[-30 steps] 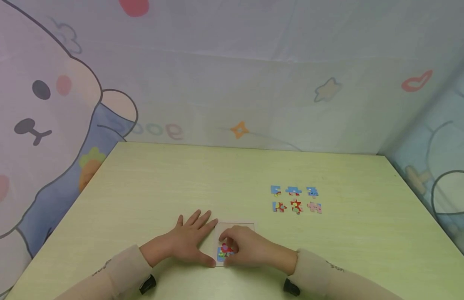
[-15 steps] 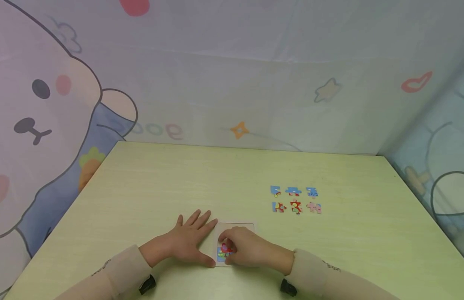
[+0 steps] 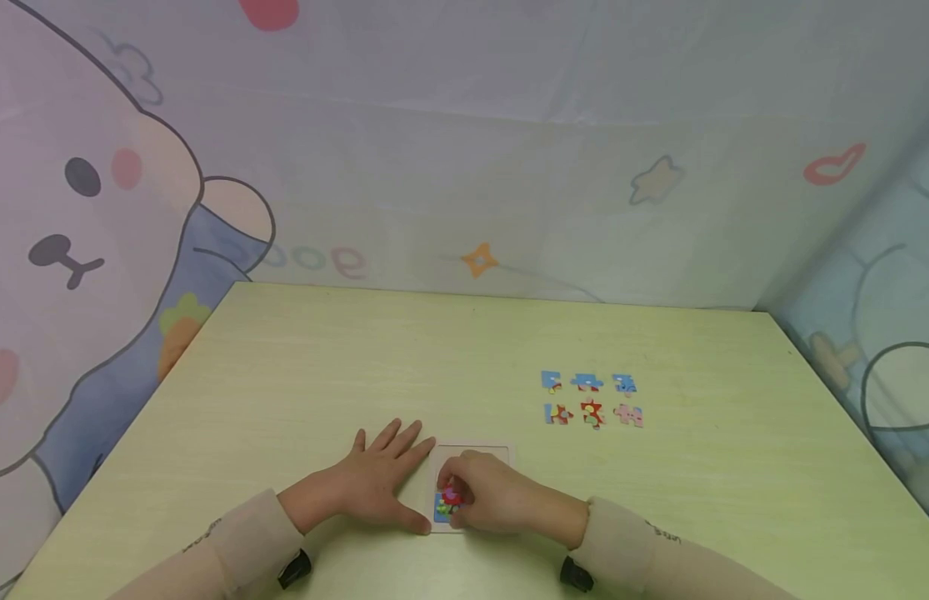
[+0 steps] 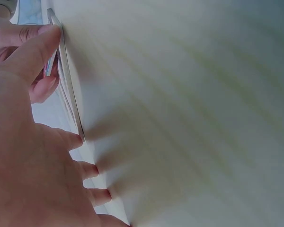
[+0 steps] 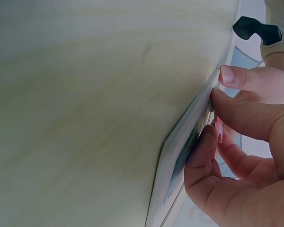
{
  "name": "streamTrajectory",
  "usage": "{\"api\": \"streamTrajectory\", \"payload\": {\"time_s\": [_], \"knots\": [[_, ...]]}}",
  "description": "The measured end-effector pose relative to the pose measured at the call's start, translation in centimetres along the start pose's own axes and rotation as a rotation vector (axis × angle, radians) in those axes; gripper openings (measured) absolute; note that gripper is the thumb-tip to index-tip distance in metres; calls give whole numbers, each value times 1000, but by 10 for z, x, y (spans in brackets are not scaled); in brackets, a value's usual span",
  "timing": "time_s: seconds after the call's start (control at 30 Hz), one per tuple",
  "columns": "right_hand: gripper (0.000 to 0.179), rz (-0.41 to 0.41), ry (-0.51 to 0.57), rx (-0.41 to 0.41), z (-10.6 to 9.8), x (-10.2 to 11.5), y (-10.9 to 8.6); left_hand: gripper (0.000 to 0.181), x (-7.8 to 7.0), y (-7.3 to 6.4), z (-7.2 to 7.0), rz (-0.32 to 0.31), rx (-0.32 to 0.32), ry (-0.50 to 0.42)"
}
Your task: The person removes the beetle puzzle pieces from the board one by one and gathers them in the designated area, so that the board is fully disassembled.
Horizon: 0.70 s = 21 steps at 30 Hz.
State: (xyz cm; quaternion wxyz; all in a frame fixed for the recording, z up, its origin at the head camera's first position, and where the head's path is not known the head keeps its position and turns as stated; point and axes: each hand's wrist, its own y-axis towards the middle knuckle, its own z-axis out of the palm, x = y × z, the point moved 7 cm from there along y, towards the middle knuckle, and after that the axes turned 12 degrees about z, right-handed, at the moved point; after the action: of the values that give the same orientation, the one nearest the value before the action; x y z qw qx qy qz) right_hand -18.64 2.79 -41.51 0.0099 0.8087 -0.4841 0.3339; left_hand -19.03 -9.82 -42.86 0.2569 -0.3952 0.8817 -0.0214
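Note:
A small jigsaw tray [image 3: 511, 452] with a pale raised border lies near the front of the table. My left hand [image 3: 377, 483] is spread beside it, with thumb and index fingertip at its left edge. Over the tray's lower part, the curled fingers of my right hand [image 3: 497, 492] pinch a puzzle piece [image 3: 451, 493] with red and pink on it. In the right wrist view this piece [image 5: 219, 130] shows as a thin tilted sliver between the fingers. Blue and green picture parts show in the tray's lower left corner; the right hand hides much of the inside.
Several loose jigsaw pieces [image 3: 593, 413] lie in two rows right of and beyond the tray. The pale yellow-green table [image 3: 322, 358] extends back to a printed cloth backdrop [image 3: 464, 150]. A black strap clip [image 3: 576, 575] hangs under the right sleeve.
My right hand has shifted very slightly left, and the piece in its fingers has changed its tilt a little. The left hand, tray and loose pieces stay where they were.

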Motion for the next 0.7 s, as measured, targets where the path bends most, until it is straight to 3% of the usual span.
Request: {"api": "streamTrajectory", "payload": {"time_s": [0.27, 0.7], "knots": [[13, -69, 81, -16, -3, -1, 1, 104, 1, 0, 0, -6, 6, 0], [10, -85, 212, -9, -18, -12, -4, 105, 0, 0, 0, -5, 6, -1]]}}
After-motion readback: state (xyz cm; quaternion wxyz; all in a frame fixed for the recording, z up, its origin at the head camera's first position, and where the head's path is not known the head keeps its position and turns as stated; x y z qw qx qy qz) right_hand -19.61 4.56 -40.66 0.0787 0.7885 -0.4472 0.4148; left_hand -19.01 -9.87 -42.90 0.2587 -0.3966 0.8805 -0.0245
